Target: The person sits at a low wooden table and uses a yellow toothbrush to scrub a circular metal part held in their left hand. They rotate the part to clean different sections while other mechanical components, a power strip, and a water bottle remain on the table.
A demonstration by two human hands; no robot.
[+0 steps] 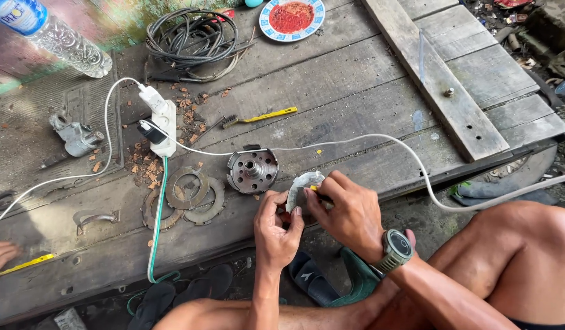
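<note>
Hands crowd one curved metal shoe (304,183); our left hand (276,229) grips it, our right hand (346,214) pinches a small yellow tool (313,189); a slip could nick fingers, we judge.

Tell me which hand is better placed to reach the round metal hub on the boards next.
Left, probably. The left hand grips the curved metal piece at its lower end and sits just below the round metal hub. The right hand is farther to the side and pinches a small yellow tool.
</note>
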